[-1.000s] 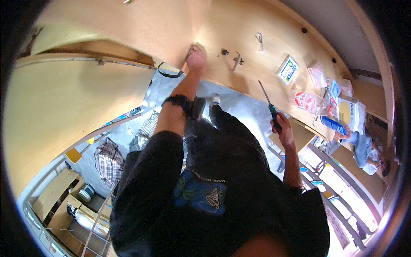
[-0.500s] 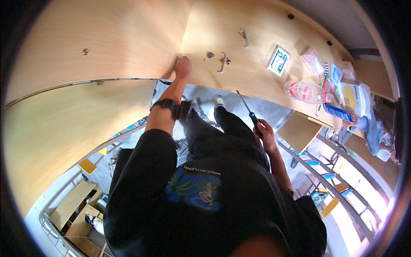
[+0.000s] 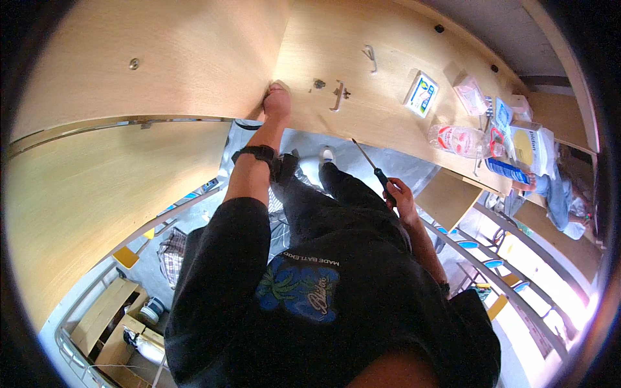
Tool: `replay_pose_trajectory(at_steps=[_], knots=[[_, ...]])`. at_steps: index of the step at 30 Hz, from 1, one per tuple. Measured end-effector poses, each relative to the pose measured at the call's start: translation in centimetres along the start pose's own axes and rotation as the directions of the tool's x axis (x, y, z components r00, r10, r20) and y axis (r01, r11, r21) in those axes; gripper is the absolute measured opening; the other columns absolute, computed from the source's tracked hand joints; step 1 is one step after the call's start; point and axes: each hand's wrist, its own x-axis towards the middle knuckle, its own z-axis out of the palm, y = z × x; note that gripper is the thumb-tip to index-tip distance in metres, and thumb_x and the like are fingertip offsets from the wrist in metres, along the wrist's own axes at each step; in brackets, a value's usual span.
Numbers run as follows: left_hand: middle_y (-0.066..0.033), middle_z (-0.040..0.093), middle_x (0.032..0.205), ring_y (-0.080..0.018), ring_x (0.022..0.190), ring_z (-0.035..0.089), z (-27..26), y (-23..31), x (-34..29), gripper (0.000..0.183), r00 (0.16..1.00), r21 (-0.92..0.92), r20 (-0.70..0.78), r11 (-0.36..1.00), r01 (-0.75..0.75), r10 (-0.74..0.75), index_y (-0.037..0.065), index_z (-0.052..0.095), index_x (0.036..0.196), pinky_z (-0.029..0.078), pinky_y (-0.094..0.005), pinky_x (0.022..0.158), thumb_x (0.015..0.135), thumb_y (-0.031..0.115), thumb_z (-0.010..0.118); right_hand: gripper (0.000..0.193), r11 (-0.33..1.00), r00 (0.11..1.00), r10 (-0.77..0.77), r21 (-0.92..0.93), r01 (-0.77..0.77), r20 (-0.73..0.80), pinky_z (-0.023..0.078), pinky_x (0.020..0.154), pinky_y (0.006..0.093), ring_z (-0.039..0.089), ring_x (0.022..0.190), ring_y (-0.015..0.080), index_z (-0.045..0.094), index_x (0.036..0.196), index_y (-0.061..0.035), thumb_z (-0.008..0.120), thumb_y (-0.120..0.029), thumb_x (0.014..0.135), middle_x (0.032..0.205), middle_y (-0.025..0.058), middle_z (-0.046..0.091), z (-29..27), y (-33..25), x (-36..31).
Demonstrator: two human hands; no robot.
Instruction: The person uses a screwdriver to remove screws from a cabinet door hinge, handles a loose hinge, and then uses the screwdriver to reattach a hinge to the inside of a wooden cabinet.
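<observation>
My right hand (image 3: 401,199) is wrapped around the dark green handle of a screwdriver (image 3: 380,176), which I hold just off the front edge of the wooden surface (image 3: 381,116); its shaft slants up and to the left, the tip near that edge. My left hand (image 3: 277,102) is at the surface's left edge, near the front corner, against the upright wooden panel (image 3: 194,58). Its fingers are curled in, but I cannot tell whether they pinch anything. A black band (image 3: 259,154) circles my left wrist.

Just right of my left hand, toward the front edge, lie a small metal fitting (image 3: 319,84) and a metal handle (image 3: 339,97). A second metal handle (image 3: 372,58) lies farther back. Toward the right edge are a white, blue and yellow box (image 3: 422,94), a pink packet (image 3: 471,97) and a clear bottle (image 3: 456,140) on its side, with a blue tube (image 3: 506,170) near the front right corner.
</observation>
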Motion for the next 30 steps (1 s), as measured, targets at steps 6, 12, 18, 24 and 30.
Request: replay_pose_trajectory(at_steps=[6, 12, 18, 24, 30], knots=[[-0.0218, 0.065, 0.088, -0.0316, 0.075, 0.067, -2.9, 1.4, 0.8, 0.032, 0.963, -0.162, 0.226, 0.981, -0.111, 0.146, -0.011, 0.051, 0.105, 0.055, -0.0445, 0.059, 0.087, 0.013, 0.043, 0.032, 0.997, 0.989, 0.006, 0.077, 0.005, -0.148, 0.034, 0.047, 0.0211, 0.044, 0.052, 0.0063, 0.053, 0.109, -0.0025, 0.052, -0.029, 0.091, 0.068, 0.0000, 0.054, -1.8, 1.7, -2.2], [-0.0266, 0.062, 0.095, -0.0318, 0.083, 0.066, -4.6, -4.1, -1.4, 0.029, 0.780, -0.199, 0.398, 0.875, -0.441, 0.483, -0.009, 0.053, 0.107, 0.056, -0.0409, 0.064, 0.084, 0.009, 0.047, 0.030, 0.998, 0.998, -0.063, 0.022, 0.063, -0.014, 0.033, 0.048, 0.0214, 0.044, 0.054, 0.0059, 0.054, 0.109, -0.0024, 0.052, -0.027, 0.092, 0.070, 0.0004, 0.055, -0.6, -0.9, -2.1], [-0.0256, 0.059, 0.107, -0.0347, 0.095, 0.061, -22.0, -4.1, -12.7, 0.015, 0.830, -0.644, 0.375, -0.527, 0.554, 0.413, 0.001, 0.053, 0.092, 0.053, -0.0373, 0.083, 0.088, 0.015, 0.050, 0.031, 0.955, 0.917, -0.291, 0.024, 0.296, 0.273, 0.032, 0.052, 0.0184, 0.039, 0.058, 0.0045, 0.052, 0.118, -0.0009, 0.051, -0.019, 0.092, 0.074, -0.0003, 0.052, 5.0, -7.9, -4.2], [-0.0190, 0.061, 0.105, -0.0360, 0.107, 0.055, -29.1, -7.4, -19.7, 0.014, 0.927, -0.276, 0.253, -0.898, 0.343, 0.277, 0.000, 0.056, 0.094, 0.042, -0.0429, 0.097, 0.086, 0.010, 0.051, 0.032, 0.870, 0.786, -0.392, -0.084, 0.485, 0.477, 0.039, 0.058, 0.0200, 0.046, 0.063, 0.0067, 0.054, 0.120, -0.0007, 0.053, -0.017, 0.092, 0.072, -0.0016, 0.052, 10.0, -12.4, -6.2], [-0.0180, 0.061, 0.101, -0.0359, 0.107, 0.054, -30.1, -11.2, -22.7, 0.018, 0.969, -0.129, 0.203, -0.977, 0.170, 0.142, -0.006, 0.054, 0.096, 0.043, -0.0421, 0.098, 0.086, 0.008, 0.048, 0.036, 0.891, 0.725, -0.318, -0.069, 0.449, 0.611, 0.031, 0.051, 0.0168, 0.038, 0.057, 0.0029, 0.051, 0.123, -0.0015, 0.051, -0.019, 0.091, 0.072, -0.0009, 0.052, 13.2, -12.7, -6.3]])
